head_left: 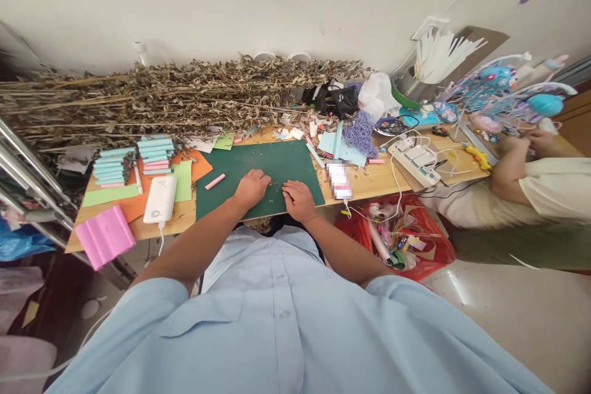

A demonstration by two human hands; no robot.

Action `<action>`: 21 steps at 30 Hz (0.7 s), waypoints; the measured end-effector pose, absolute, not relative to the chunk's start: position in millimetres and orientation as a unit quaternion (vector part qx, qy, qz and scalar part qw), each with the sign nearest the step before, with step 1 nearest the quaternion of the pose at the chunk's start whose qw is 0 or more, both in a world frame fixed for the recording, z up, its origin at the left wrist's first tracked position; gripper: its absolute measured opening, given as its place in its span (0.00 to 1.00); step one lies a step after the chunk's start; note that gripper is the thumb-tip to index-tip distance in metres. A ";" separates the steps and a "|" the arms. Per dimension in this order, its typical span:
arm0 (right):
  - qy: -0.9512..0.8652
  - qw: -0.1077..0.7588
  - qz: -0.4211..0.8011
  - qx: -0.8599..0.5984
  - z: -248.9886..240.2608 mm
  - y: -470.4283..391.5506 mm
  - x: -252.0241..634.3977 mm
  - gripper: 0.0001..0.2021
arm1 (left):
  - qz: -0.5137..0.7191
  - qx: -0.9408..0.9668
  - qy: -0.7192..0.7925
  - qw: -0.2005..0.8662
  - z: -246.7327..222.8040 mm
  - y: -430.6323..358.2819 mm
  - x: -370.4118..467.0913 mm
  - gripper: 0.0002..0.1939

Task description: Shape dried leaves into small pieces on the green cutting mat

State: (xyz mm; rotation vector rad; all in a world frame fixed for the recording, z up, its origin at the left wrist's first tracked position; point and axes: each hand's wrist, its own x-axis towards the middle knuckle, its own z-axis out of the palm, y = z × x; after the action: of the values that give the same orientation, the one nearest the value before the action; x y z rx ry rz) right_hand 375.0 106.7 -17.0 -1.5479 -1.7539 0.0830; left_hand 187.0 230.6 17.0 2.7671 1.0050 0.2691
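Observation:
Both of my hands rest on a dark green cutting mat (221, 197). My left hand (252, 188) lies palm down near the middle of it, fingers loosely bent and holding nothing that shows. My right hand (299, 201) rests palm down by the mat's front edge, its fingers slightly apart and no object visible in them. Small dry leaf crumbs are scattered between the two hands. Left of my left hand, a short pink paper roll (215, 181) lies on the mat.
Stacked blue and pink rolls (113, 166), a white power bank (160, 199) and pink paper (105, 236) sit left. Dried plant stalks (184, 95) line the wall. Rightward are a phone (339, 181), purple cord (361, 134), a power strip (415, 163) and a co-worker's arm (510, 166).

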 end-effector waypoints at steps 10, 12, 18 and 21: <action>-0.689 0.386 0.038 -0.612 -16.6 108.2 376.0 0.12 | 0.201 0.857 0.436 0.186 28.8 262.1 197.2 0.22; -0.690 0.390 0.038 -0.608 -16.2 107.7 376.9 0.12 | 0.221 0.837 0.461 0.192 33.3 260.0 196.9 0.28; -0.684 0.396 0.061 -0.610 -19.1 106.7 379.2 0.13 | 0.261 0.795 0.487 0.252 33.0 254.8 194.2 0.35; -0.686 0.390 0.062 -0.612 -19.0 106.0 380.1 0.14 | 0.268 0.784 0.495 0.262 28.3 254.4 195.8 0.32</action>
State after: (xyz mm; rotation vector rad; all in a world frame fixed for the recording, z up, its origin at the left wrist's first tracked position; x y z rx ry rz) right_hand 380.1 106.0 -19.0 -1.5545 -1.7435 0.1575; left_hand 195.8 254.4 28.3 2.1215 1.3394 0.7241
